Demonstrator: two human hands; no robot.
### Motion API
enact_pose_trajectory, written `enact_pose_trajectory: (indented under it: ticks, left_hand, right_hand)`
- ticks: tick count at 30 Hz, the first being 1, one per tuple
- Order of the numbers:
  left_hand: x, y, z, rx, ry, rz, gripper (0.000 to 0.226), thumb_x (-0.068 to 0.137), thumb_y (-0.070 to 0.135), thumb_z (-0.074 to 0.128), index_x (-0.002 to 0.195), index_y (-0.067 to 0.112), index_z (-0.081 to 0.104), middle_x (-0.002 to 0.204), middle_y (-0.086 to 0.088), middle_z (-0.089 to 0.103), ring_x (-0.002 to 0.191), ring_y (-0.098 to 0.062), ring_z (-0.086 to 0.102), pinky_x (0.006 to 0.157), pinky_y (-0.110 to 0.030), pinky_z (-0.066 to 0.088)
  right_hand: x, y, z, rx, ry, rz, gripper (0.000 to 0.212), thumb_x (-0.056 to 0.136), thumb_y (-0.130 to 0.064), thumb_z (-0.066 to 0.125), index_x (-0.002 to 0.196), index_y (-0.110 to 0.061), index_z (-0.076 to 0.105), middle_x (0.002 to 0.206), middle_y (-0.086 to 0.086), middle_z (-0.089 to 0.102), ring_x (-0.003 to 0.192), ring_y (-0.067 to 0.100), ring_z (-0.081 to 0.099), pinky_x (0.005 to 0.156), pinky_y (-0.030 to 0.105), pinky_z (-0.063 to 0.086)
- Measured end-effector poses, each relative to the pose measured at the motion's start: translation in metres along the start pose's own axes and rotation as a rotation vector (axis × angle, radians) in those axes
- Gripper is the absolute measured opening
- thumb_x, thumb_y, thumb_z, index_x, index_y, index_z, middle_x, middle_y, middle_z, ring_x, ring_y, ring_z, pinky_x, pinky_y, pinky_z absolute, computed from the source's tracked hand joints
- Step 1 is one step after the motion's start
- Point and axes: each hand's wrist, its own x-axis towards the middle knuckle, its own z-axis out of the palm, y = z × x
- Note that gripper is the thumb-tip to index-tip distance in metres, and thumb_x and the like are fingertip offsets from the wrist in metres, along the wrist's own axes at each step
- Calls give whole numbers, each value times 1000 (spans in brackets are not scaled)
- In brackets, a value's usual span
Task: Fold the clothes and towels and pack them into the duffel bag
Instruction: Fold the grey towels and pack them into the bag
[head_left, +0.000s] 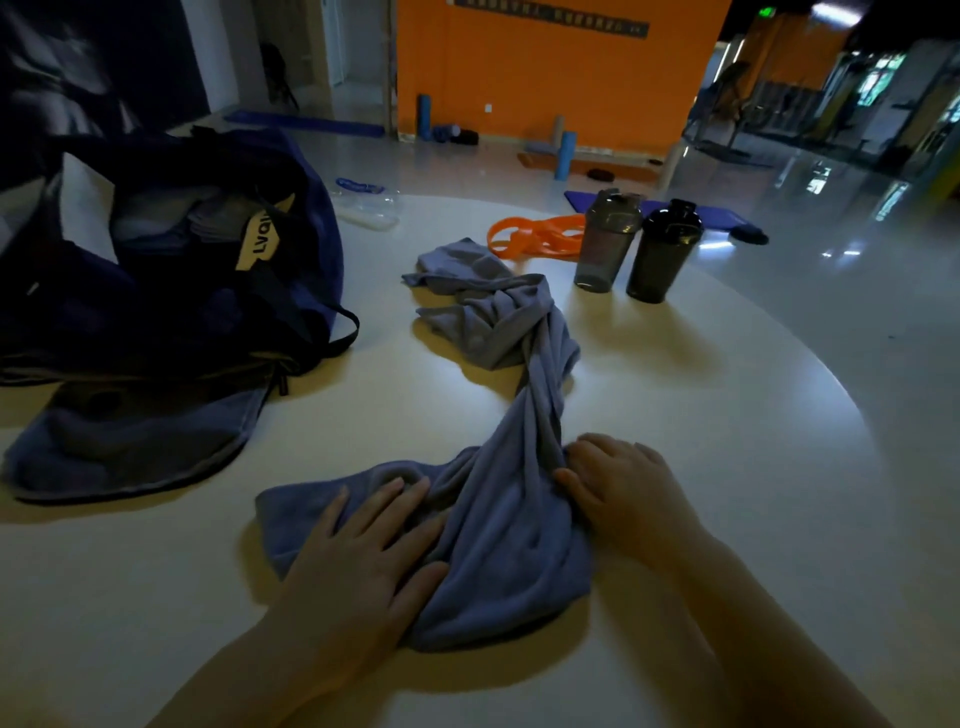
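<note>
I start from the white round table (675, 467), since that is my working surface: the dark blue duffel bag (171, 260) sits open at its far left with some pale fabric already showing inside, and a second blue cloth (130, 447) lies flat just in front of it. The towel (509, 415) I am working on runs as a twisted rope from near the two shaker bottles (634, 244) down to the near edge, where it spreads a little between my hands. I judge the step to be untwisting and flattening before any fold, so I would pin one side and draw the other outward, then pull the far bunched end toward me. My left hand (363, 561) lies flat on the towel's left flap, fingers straight and spread, pressing and gripping nothing. My right hand (618, 488) sits at the right edge with fingers curled into the fabric, apparently pinching a fold.
</note>
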Motion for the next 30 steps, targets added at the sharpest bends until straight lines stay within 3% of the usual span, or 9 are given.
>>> enact_pose_trajectory:
  ticks: [3,7,12,15,17,19,22,25,30]
  left_hand:
    - [0,2,-1,-5,49,-6,47,101,54,15,126,36,51,140,3,52,130,-14,37,101,-44,24]
    - [-1,4,2,-41,81,6,51,101,53,15,124,33,56,139,1,53,130,-15,37,101,-43,25]
    - [-2,4,2,-61,108,7,50,100,54,14,128,33,50,137,1,55,129,-14,38,101,-42,25]
    - [-1,5,-4,-206,192,-51,56,99,58,17,131,28,52,130,2,60,121,-9,46,104,-36,32]
    - [0,5,-11,-343,338,-106,61,98,56,21,118,15,61,107,-3,69,99,-7,57,92,-25,41]
    - [0,-1,-15,-357,429,-164,60,99,53,25,106,10,66,96,-6,70,91,-13,62,90,-30,41]
    - [-2,-10,-14,-338,370,-188,56,95,52,30,109,13,68,105,-4,69,100,-16,60,95,-36,37]
    - [-10,-17,-14,-405,275,-93,60,93,60,30,122,19,62,119,2,64,112,-6,51,98,-42,41]
    - [-32,-32,-25,-498,170,-62,68,82,77,32,132,33,50,130,16,51,115,4,44,96,-26,36]
  right_hand:
    - [-12,-3,6,18,67,67,62,87,-59,8,112,-30,57,118,-10,58,110,9,53,101,36,31]
    - [-24,-3,16,127,246,105,37,92,-44,35,98,-21,63,102,-1,63,88,18,62,83,39,48]
    - [-28,-7,7,164,136,171,54,89,-53,31,136,-29,41,138,3,50,123,22,51,103,50,38]
    - [-36,-6,4,-54,-11,151,59,82,-54,29,128,-28,55,134,10,56,119,32,57,94,63,39]
    - [-46,-2,-1,-61,-57,246,63,82,-54,24,124,-26,61,134,10,55,119,33,56,94,66,37]
    - [-60,6,-4,-88,-67,314,53,87,-47,29,112,-22,69,124,12,62,108,34,63,86,68,42]
    - [-81,9,-6,-120,12,393,43,96,-41,36,121,-21,63,134,9,56,118,30,56,98,64,34]
    - [-102,10,-6,-106,-73,494,48,99,-44,32,143,-29,36,155,-2,24,141,17,26,115,50,13]
    - [-112,1,-19,-174,-104,509,45,98,-47,29,140,-33,39,157,-4,17,142,15,20,115,49,13]
